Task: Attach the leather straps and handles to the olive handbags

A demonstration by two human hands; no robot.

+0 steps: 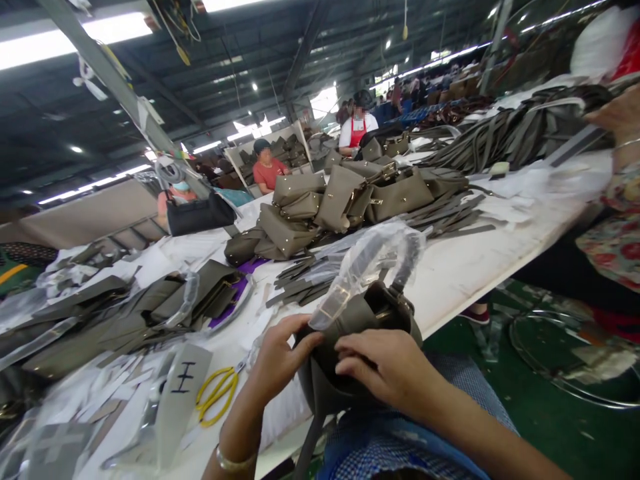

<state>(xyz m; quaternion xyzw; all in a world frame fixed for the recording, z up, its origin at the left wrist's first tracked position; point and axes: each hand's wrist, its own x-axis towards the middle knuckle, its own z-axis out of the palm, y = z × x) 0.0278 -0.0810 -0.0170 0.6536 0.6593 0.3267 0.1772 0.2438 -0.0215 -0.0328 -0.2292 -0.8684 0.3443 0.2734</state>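
An olive-grey handbag rests at the table's near edge against my lap, its mouth open toward me. Clear plastic wraps its upright handle. My left hand is closed on the bag's left rim, thumb on the inside edge. My right hand has bent fingers closed on the front edge of the opening; the fingertips are partly hidden by the bag. To the left of my left hand lie yellow-handled scissors, their blades partly covered.
Several olive handbags are piled mid-table, with loose straps before them. More bags and a marked grey piece lie left. A co-worker's arm reaches in at right, near a heap of straps. Other people sit beyond.
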